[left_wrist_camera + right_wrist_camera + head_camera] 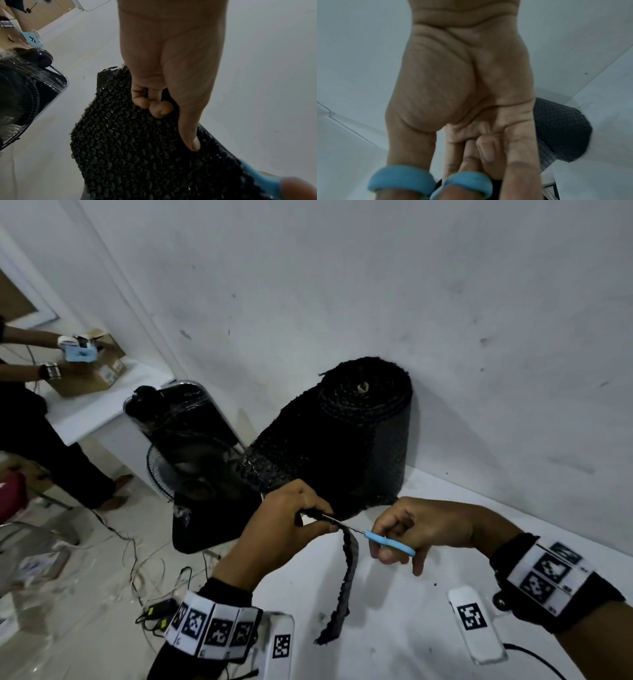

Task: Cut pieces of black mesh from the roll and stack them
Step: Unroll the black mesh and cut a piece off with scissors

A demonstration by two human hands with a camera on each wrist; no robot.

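Note:
A thick roll of black mesh [363, 433] stands upright on the white table [394, 628] against the wall, with a loose flap trailing off to its left. My left hand [294, 518] pinches that loose mesh [137, 155] between thumb and curled fingers [155, 106]. My right hand [404, 532] grips blue-handled scissors [390, 542], thumb and a finger through the blue loops [402, 178]. The blades point left into the mesh beside my left thumb. A narrow cut strip [344, 587] hangs down from the blades to the tabletop. The roll [559, 128] shows behind my right palm.
A black floor fan [185, 460] wrapped in plastic stands left of the roll. Cables and a power adapter [157, 607] lie on the floor below. At far left another person's hands [68, 350] work on a cardboard box on a second white table.

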